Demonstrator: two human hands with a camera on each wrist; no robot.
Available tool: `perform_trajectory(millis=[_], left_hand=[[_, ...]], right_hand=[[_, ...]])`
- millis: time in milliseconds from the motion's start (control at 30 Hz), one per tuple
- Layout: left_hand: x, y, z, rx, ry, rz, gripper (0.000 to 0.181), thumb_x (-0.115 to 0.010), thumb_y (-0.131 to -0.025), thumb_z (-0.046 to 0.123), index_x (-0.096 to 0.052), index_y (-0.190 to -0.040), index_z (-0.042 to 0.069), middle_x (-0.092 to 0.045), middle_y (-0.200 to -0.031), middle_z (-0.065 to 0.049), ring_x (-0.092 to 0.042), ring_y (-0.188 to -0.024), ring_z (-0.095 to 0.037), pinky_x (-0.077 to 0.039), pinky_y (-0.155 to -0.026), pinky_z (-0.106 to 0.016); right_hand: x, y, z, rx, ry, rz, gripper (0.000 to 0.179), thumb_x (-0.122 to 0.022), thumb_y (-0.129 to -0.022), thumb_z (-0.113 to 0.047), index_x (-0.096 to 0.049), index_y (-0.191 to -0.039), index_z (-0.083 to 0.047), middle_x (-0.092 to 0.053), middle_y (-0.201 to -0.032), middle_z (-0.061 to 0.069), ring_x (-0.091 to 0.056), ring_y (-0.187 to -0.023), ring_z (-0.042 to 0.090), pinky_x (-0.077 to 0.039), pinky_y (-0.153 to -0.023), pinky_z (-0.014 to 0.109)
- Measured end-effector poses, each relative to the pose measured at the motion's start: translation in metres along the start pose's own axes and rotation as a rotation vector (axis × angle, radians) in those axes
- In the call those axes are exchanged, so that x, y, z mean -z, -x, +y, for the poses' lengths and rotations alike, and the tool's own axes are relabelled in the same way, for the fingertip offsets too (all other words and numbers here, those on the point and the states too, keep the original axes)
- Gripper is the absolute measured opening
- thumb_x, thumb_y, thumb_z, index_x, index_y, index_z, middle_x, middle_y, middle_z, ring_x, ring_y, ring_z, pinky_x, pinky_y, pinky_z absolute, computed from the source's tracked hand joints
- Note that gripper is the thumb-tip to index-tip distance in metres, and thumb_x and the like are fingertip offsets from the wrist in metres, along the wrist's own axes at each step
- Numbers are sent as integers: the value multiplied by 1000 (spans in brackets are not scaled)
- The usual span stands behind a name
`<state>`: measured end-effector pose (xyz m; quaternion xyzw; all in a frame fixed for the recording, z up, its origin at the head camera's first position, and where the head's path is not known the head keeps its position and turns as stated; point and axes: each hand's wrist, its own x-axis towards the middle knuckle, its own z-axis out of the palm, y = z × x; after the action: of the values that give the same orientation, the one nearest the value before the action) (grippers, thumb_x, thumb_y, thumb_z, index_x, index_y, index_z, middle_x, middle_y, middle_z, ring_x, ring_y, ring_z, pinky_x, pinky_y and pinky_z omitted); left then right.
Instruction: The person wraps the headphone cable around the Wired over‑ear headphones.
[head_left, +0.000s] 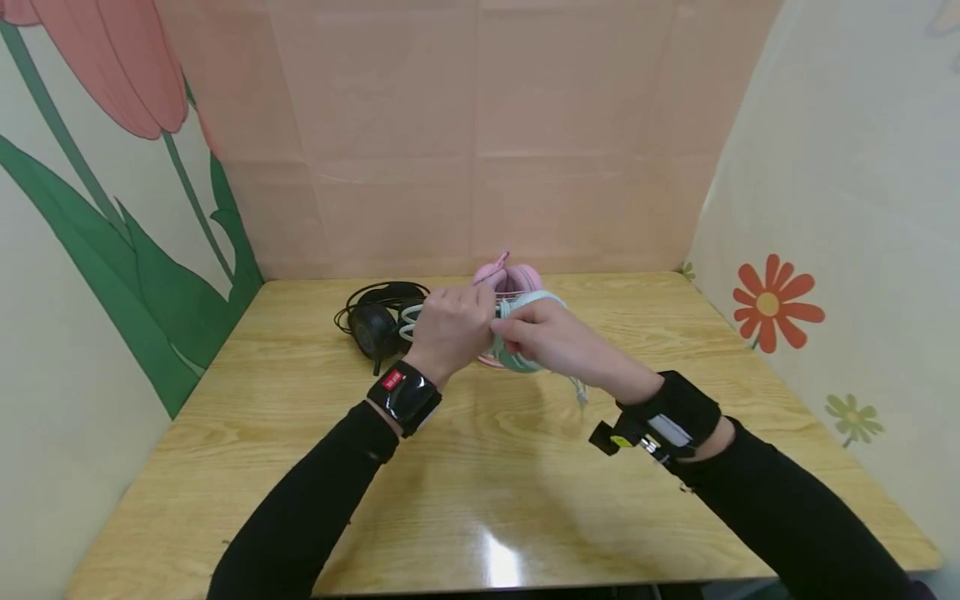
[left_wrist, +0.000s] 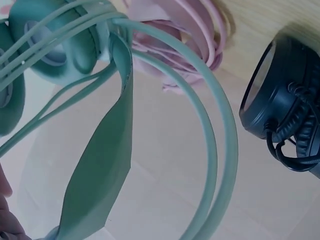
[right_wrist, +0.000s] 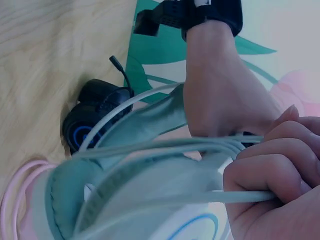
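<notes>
A pair of mint-green headphones [head_left: 519,362] is held up above the table between both hands. My left hand [head_left: 457,329] grips them, its fingers hidden behind the back of the hand in the head view. The headband [left_wrist: 227,150] arcs through the left wrist view, near padded ear cups [left_wrist: 55,55]. With curled fingers, my right hand [right_wrist: 280,175] holds the pale green cable [right_wrist: 200,198], which stretches taut across an ear cup. More strands of cable run side by side toward the left hand. A loose cable end [head_left: 581,390] dangles below the right hand.
A black headset [head_left: 375,329] with a microphone boom and coiled cable lies on the wooden table [head_left: 480,467], left of the hands. Pink headphones [head_left: 521,277] sit just behind the hands. Patterned walls and a pinkish back panel [head_left: 480,142] enclose the table.
</notes>
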<state>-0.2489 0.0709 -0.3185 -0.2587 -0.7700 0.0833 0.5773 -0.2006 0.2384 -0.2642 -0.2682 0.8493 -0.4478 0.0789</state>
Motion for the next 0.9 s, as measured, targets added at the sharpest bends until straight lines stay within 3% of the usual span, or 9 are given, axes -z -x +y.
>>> perform_trajectory(millis=[167,400,600,900], left_hand=[[1,0,0,-37,10,-2,22,-43,-85,8,-47,-64,15,-38,-53,6,-36,-41,-9,-28,-42,-25],[5,2,-4,-111,44,-7,26,-39,-89,8,-49,-66,14,-41,-54,4,-38,-43,-11,-28,-43,-26],[8,4,-9,-208,91,-25,26,-39,-88,7,-50,-65,14,-41,-53,4,-39,-44,-11,-29,-44,-26],[13,6,-17,-322,199,-6,28,-41,-92,9,-49,-66,13,-42,-53,4,-40,-44,-11,-33,-47,-26]], right_hand=[[8,2,-3,-54,-35,-40,42,-50,-98,-28,-55,-73,5,-32,-49,-2,-28,-42,11,-26,-45,25],[19,10,-5,-93,-162,-96,43,-52,-97,-29,-44,-64,-3,-25,-51,-2,-23,-41,11,-21,-43,26],[30,15,-10,-47,-298,-100,43,-52,-96,-23,-39,-60,-5,-24,-51,-3,-20,-41,10,-15,-41,28],[49,10,-15,-18,-374,-104,36,-52,-95,-17,-50,-62,-4,-28,-52,-2,-21,-40,13,-15,-42,31]])
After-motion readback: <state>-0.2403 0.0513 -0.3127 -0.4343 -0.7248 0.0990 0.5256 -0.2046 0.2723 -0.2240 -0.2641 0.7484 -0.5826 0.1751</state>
